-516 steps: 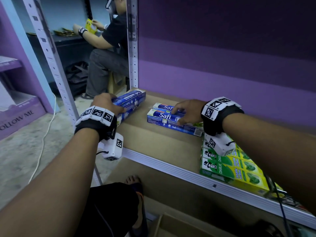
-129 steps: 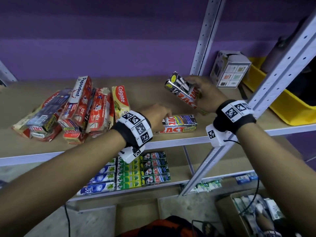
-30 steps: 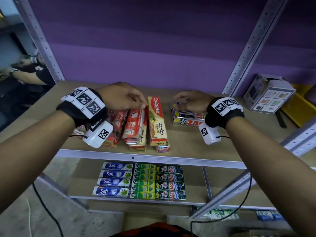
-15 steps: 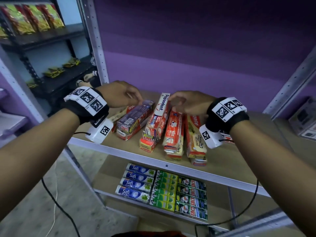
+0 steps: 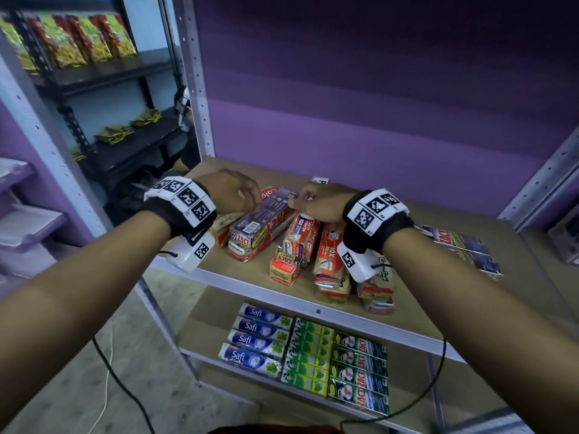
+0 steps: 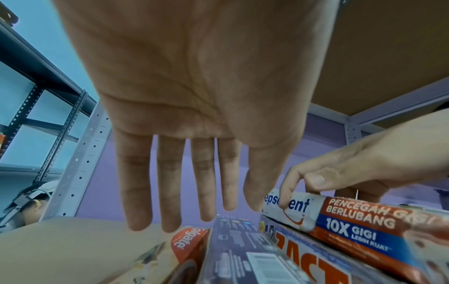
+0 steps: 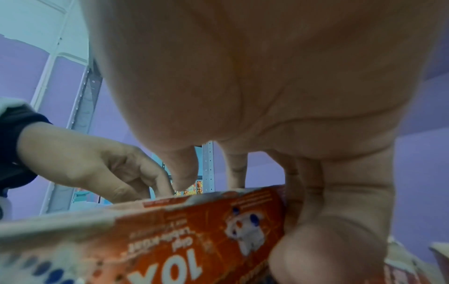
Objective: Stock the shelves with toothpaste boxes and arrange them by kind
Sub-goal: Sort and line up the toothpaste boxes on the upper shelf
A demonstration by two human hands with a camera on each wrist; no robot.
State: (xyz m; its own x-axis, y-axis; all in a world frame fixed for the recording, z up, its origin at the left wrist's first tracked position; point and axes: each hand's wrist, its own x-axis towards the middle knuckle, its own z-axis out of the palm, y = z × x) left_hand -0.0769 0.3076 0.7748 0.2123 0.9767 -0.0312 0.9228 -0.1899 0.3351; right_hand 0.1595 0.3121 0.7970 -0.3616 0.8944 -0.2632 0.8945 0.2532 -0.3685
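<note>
Left hand (image 6: 194, 107) grip spread above the Zact box (image 5: 261, 222); right hand (image 5: 319, 203) grip pinching the Pepsodent box (image 6: 340, 217)

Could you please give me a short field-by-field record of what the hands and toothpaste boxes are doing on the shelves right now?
left hand: open, fingers straight, above the dark Zact box
right hand: grips the far end of a Pepsodent box
upper shelf: mixed pile of Zact, Pepsodent and Colgate boxes, some overlapping; two more Zact boxes apart at the right
lower shelf: neat rows of Safi boxes, green boxes and dark green boxes
sorting: lower shelf grouped by kind, upper pile not yet
</note>
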